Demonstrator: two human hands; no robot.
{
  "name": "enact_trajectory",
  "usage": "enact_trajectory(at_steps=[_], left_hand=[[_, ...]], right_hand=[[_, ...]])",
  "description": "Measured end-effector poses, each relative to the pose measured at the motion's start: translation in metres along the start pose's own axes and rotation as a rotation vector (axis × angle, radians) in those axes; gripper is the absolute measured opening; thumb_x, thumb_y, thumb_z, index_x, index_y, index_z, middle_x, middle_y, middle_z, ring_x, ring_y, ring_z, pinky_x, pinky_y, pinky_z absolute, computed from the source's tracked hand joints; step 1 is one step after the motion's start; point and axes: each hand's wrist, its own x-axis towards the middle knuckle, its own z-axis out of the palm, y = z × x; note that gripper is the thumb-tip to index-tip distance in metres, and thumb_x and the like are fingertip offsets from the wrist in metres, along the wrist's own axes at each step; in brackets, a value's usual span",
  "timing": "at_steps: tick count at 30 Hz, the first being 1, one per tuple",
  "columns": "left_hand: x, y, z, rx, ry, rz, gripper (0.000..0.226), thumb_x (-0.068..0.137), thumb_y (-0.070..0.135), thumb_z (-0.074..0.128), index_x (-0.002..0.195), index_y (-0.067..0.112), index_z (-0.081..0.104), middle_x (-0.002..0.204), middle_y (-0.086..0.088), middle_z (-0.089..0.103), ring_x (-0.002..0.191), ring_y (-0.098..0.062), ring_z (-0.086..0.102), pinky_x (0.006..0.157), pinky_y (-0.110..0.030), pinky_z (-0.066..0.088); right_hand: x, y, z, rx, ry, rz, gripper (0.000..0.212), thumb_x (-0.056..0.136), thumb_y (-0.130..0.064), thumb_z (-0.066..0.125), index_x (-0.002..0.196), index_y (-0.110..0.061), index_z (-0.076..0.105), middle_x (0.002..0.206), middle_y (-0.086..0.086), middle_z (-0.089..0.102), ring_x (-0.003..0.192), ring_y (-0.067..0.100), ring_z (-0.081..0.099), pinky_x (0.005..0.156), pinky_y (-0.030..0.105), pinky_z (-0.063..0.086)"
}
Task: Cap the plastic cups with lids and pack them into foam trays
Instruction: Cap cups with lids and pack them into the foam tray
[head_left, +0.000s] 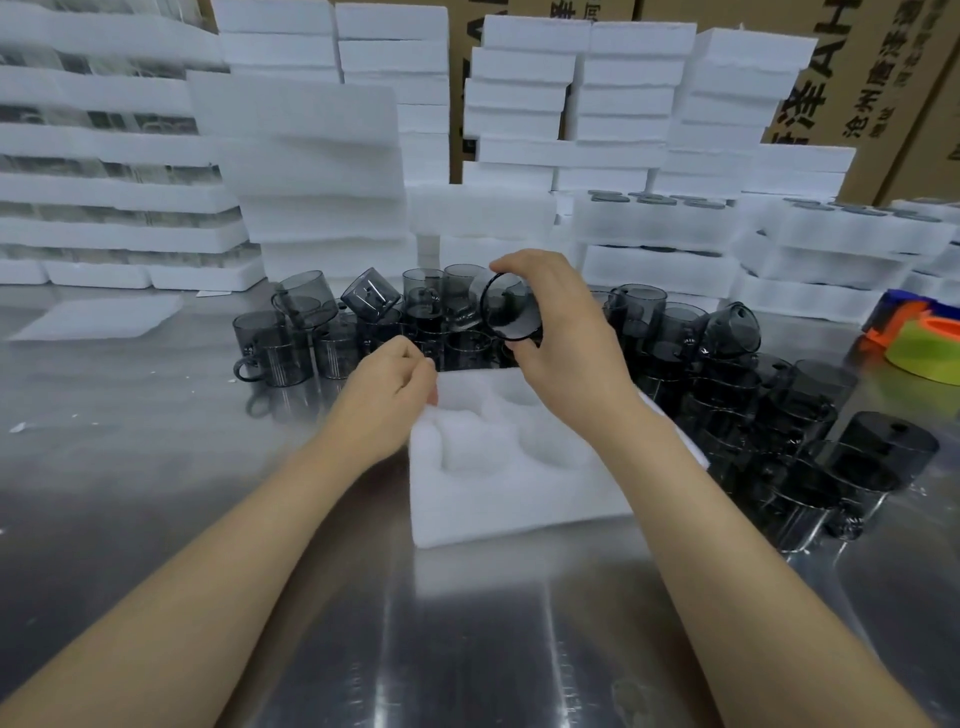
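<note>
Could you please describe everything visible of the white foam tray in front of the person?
The foam tray is white, soft-looking foam with round pockets, all visible ones empty. It lies flat on the steel table, cups close along its far and right sides. The left hand hovers at its far left corner; contact is unclear. The right hand holds a lid beyond it, forearm crossing above.

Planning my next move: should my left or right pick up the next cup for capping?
Left. The right grip holds a lid, while the left grip holds no cup or lid and hovers beside the cups behind the foam tray.
</note>
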Motion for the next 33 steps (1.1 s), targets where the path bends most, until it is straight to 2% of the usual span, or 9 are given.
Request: enact_trajectory(at_steps=[3, 5, 9, 11, 17, 19, 23, 27, 33], left_hand=[[-0.001, 0.001, 0.003, -0.001, 0.011, 0.052, 0.048, 0.099, 0.026, 0.036, 0.062, 0.027, 0.067, 0.092, 0.011, 0.051, 0.088, -0.001, 0.052, 0.074, -0.020, 0.037], [-0.002, 0.003, 0.004, 0.035, 0.019, 0.059, 0.046, 0.100, 0.030, 0.036, 0.071, 0.027, 0.071, 0.095, 0.014, 0.052, 0.089, -0.003, 0.053, 0.074, -0.027, 0.039], [-0.004, 0.010, 0.003, 0.147, 0.102, 0.073, 0.044, 0.097, 0.041, 0.031, 0.086, 0.029, 0.072, 0.097, 0.019, 0.054, 0.084, 0.001, 0.051, 0.061, -0.026, 0.034], [-0.005, 0.011, 0.002, 0.157, 0.114, 0.114, 0.043, 0.099, 0.039, 0.029, 0.100, 0.026, 0.071, 0.099, 0.018, 0.055, 0.088, 0.001, 0.051, 0.066, -0.027, 0.039], [-0.005, 0.013, 0.002, 0.128, 0.115, 0.110, 0.047, 0.097, 0.040, 0.024, 0.116, 0.024, 0.065, 0.100, 0.017, 0.053, 0.098, -0.005, 0.052, 0.073, -0.031, 0.042], [-0.004, 0.013, 0.002, 0.120, 0.118, 0.107, 0.048, 0.096, 0.039, 0.024, 0.117, 0.023, 0.064, 0.100, 0.017, 0.052, 0.101, -0.006, 0.052, 0.074, -0.031, 0.041], [-0.004, 0.013, 0.003, 0.081, 0.115, 0.083, 0.049, 0.092, 0.033, 0.025, 0.121, 0.020, 0.062, 0.104, 0.016, 0.053, 0.105, -0.008, 0.054, 0.081, -0.033, 0.045], [-0.004, 0.012, 0.003, 0.043, 0.109, 0.078, 0.046, 0.088, 0.027, 0.027, 0.119, 0.021, 0.061, 0.103, 0.013, 0.053, 0.099, -0.007, 0.053, 0.076, -0.030, 0.042], [-0.002, 0.007, 0.005, 0.032, 0.110, 0.093, 0.033, 0.099, 0.020, 0.034, 0.117, 0.019, 0.061, 0.094, 0.014, 0.049, 0.090, -0.007, 0.048, 0.070, -0.028, 0.036]], right_hand=[[-0.001, 0.004, 0.003, -0.002, -0.031, 0.020, 0.071, 0.071, 0.019, 0.050, 0.128, -0.024, 0.050, 0.131, -0.006, 0.044, 0.110, 0.018, 0.051, 0.075, 0.048, 0.051], [-0.002, 0.007, 0.004, 0.014, -0.058, 0.031, 0.075, 0.066, 0.023, 0.044, 0.127, -0.021, 0.051, 0.131, -0.002, 0.044, 0.105, 0.018, 0.049, 0.082, 0.047, 0.048], [-0.003, 0.009, 0.007, 0.097, -0.098, 0.008, 0.074, 0.062, 0.027, 0.035, 0.121, -0.014, 0.052, 0.132, 0.004, 0.043, 0.115, -0.002, 0.038, 0.093, 0.007, 0.035], [-0.004, 0.008, 0.010, 0.183, -0.124, 0.041, 0.069, 0.064, 0.024, 0.036, 0.119, -0.016, 0.050, 0.133, 0.004, 0.041, 0.124, -0.004, 0.033, 0.094, -0.001, 0.025], [-0.006, 0.005, 0.014, 0.294, -0.074, 0.137, 0.031, 0.085, -0.012, 0.066, 0.110, -0.016, 0.050, 0.109, -0.013, 0.045, 0.109, 0.008, 0.046, 0.096, 0.029, 0.044], [-0.007, 0.004, 0.014, 0.306, -0.047, 0.132, 0.031, 0.086, -0.012, 0.066, 0.114, -0.015, 0.052, 0.114, -0.006, 0.044, 0.109, 0.006, 0.047, 0.098, 0.036, 0.046], [-0.005, 0.004, 0.013, 0.292, 0.016, 0.229, 0.050, 0.077, -0.020, 0.074, 0.118, -0.026, 0.045, 0.118, -0.005, 0.038, 0.104, 0.003, 0.054, 0.091, 0.027, 0.049], [-0.005, 0.004, 0.015, 0.316, -0.093, 0.248, 0.035, 0.073, -0.017, 0.075, 0.097, -0.030, 0.054, 0.111, -0.005, 0.046, 0.096, 0.003, 0.058, 0.086, 0.022, 0.049], [-0.007, 0.005, 0.017, 0.261, -0.214, 0.170, 0.022, 0.070, -0.021, 0.081, 0.083, -0.019, 0.063, 0.098, -0.013, 0.044, 0.093, 0.008, 0.055, 0.087, 0.036, 0.051]])
